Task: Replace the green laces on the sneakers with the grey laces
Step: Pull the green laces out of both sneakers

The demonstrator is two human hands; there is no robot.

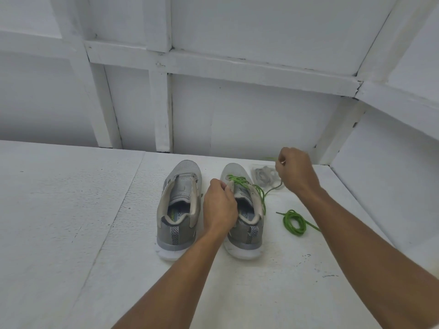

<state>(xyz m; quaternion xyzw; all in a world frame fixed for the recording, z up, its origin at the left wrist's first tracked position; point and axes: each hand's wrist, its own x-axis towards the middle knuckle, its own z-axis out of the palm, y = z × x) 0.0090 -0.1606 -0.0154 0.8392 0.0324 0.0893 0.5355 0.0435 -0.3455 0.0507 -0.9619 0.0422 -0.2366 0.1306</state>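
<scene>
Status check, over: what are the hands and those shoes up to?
Left hand grips the laced sneaker at its eyelets. Right hand pinches a grey lace. Green lace still threaded there; other sneaker bare. Nothing in the way.

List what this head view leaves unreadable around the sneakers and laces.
- Head view: inner eyelets of the right sneaker, covered by the left hand gripping it.
- Head view: end of the grey laces, inside curled fingers of the right hand.
- Head view: green smear beyond that hand, too blurred to name.
</scene>
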